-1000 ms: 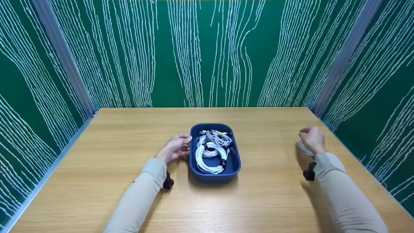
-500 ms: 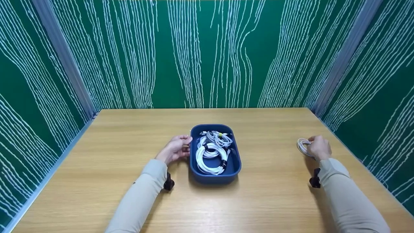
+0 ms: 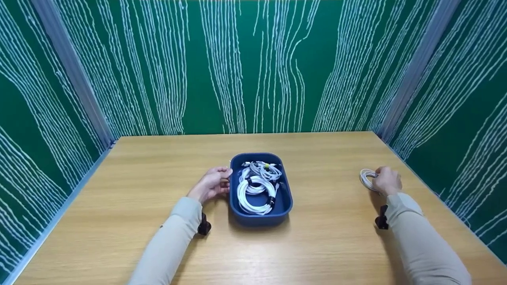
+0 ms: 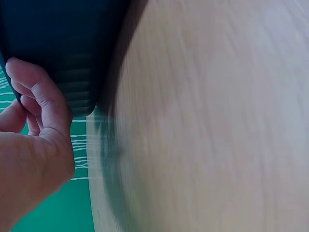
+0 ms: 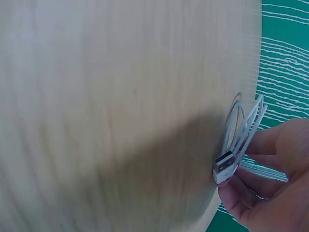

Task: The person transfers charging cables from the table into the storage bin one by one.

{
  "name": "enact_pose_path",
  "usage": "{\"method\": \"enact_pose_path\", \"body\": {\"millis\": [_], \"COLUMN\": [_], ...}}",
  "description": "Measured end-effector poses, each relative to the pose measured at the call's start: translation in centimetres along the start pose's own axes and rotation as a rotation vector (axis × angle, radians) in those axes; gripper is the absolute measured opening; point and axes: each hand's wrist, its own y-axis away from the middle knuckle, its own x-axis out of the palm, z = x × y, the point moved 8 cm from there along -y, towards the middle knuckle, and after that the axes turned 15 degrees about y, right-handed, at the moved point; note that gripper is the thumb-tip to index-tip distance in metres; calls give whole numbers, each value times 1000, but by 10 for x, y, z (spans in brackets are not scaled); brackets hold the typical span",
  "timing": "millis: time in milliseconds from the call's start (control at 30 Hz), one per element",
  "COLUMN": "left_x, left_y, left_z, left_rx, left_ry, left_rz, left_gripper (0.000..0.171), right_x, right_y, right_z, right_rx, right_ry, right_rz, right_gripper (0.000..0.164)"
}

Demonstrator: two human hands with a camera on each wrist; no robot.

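At the middle of the table stands a dark blue bin (image 3: 261, 221) holding several coiled white cables (image 3: 253, 207). My left hand (image 3: 210, 184) pinches the bin's left rim; in the left wrist view a finger (image 4: 41, 92) lies against the bin's ribbed outer wall. Over on the right, my right hand (image 3: 388, 181) grips the right side of a small coiled white USB cable (image 3: 365, 180). In the right wrist view its metal plug (image 5: 224, 163) shows by the fingertips, and the cable loops (image 5: 239, 130) stick out past them.
A wooden table (image 3: 190, 253) carries everything. Green walls with white wavy lines (image 3: 269, 79) enclose its back and both sides, with grey posts (image 3: 412, 75) at the back corners.
My right hand has shifted right and slightly nearer, uncovering more of the coiled USB cable at its fingertips. My left hand has stayed at the bin's rim.
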Motion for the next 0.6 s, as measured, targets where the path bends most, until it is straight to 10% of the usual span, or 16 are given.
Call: {"method": "enact_pose_path", "body": {"millis": [367,600], "left_x": [2,1], "left_y": [2,1], "left_z": [-1,1], "left_rx": [-3,-1], "left_ry": [5,3], "left_rz": [-1,9], "left_gripper": [9,6], "right_x": [0,1], "right_y": [1,2], "right_z": [-5,-2], "right_rx": [18,19], "right_ry": [24,-168], "right_rz": [1,83], "right_gripper": [31,29]}}
